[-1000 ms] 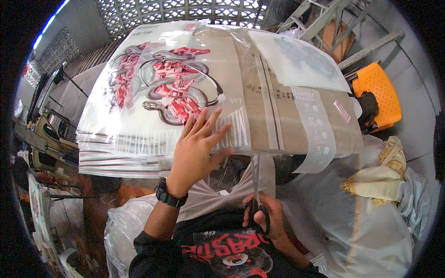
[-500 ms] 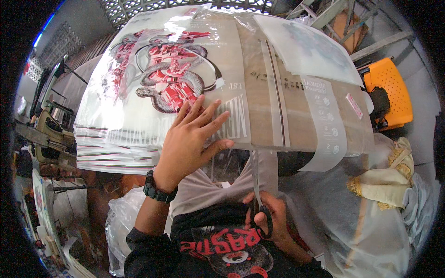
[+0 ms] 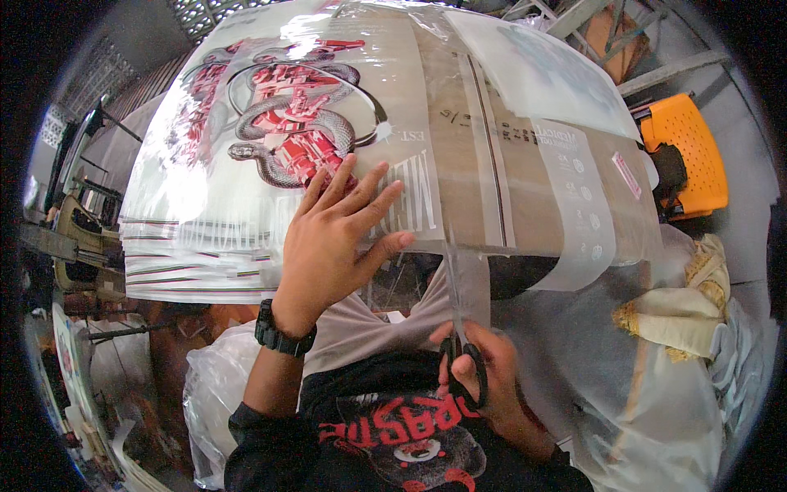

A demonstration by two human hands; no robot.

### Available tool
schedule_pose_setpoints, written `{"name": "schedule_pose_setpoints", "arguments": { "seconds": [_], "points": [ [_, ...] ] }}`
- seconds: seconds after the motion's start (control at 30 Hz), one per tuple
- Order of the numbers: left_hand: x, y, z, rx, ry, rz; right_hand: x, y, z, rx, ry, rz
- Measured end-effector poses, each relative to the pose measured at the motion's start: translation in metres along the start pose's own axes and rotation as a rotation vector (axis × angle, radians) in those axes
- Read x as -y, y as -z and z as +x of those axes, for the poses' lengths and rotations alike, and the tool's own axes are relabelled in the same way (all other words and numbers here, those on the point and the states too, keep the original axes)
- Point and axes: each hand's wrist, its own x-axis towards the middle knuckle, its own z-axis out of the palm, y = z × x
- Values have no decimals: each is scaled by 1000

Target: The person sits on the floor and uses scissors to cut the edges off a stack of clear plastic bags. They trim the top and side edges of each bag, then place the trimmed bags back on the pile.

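Observation:
My left hand (image 3: pixel 332 234) lies flat with fingers spread on a clear film sheet (image 3: pixel 385 90) printed with a grey snake and red shapes. The sheet tops a thick stack of similar film (image 3: pixel 197 275). In front of my body, my right hand (image 3: pixel 492 369) grips a pair of scissors (image 3: pixel 457 307) by its black handle loops. The long blades point away from me and reach the near edge of the film, right of my left thumb. Whether the blades are cutting into the film I cannot tell.
Brown cardboard (image 3: pixel 525 213) lies on the right side of the work surface, with a translucent printed strip (image 3: pixel 578 205) and milky film (image 3: pixel 541 74) over it. Beyond stands an orange chair (image 3: pixel 693 156). Crumpled plastic (image 3: pixel 217 394) and a cream cloth (image 3: pixel 676 324) are lower down.
My right hand and the scissors have shifted slightly, and the handle loops now look farther apart. My left hand stays flat on the film. The view has tilted a little.

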Motion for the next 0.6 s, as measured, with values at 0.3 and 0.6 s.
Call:
{"name": "schedule_pose_setpoints", "arguments": {
  "seconds": [0.3,0.6],
  "points": [
    [1,-1,-1,-11,9,-25,5,-18,12,-56,1,26],
    [2,-4,-2,-81,6,-56,8,-23,10,-78,46,-43]
  ]
}}
